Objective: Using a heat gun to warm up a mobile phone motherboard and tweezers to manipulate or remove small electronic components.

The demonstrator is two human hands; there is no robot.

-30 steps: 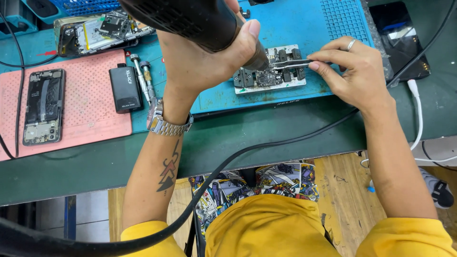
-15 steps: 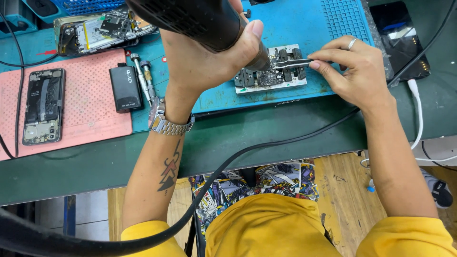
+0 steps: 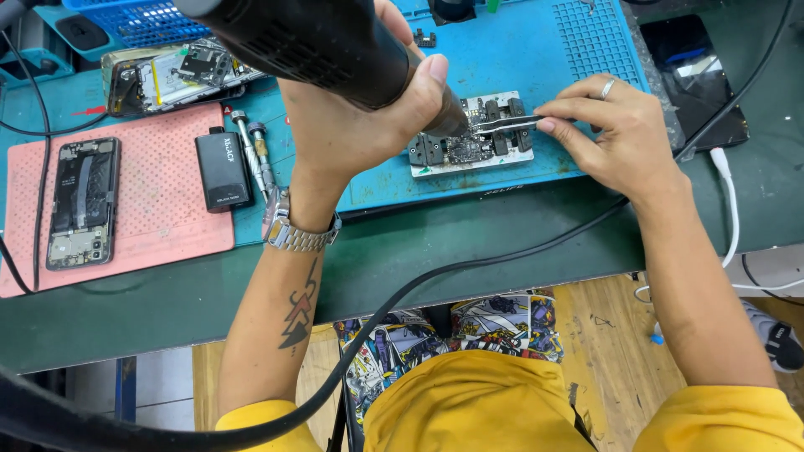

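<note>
Head view, looking down over a green bench: the left hand (image 3: 352, 125) is wrapped tight round the black barrel of a hot-air gun (image 3: 318, 46), thumb laid along its upper side, and the narrow nozzle slants down to the right, its tip just over the circuit board (image 3: 469, 144). That board sits clamped in a small metal holder (image 3: 473, 159) lying on the blue work mat (image 3: 519, 59), so it is just right of and below the left thumb, between the two hands. The right hand (image 3: 615, 134), with a ring on one finger, is pinched shut on a pair of slim tweezers (image 3: 507, 123); the tweezers run leftward from the fingertips and their points reach the top edge of the board, close to the nozzle. Whether the points touch a part cannot be told. A black cable (image 3: 502, 255) trails from the bench edge down across the lap. Well to the left lie a pink mat (image 3: 159, 218) with an opened phone (image 3: 81, 201) on it, a small black box (image 3: 223, 167) just beside the mat's right edge, and another opened phone (image 3: 172, 75) further back
</note>
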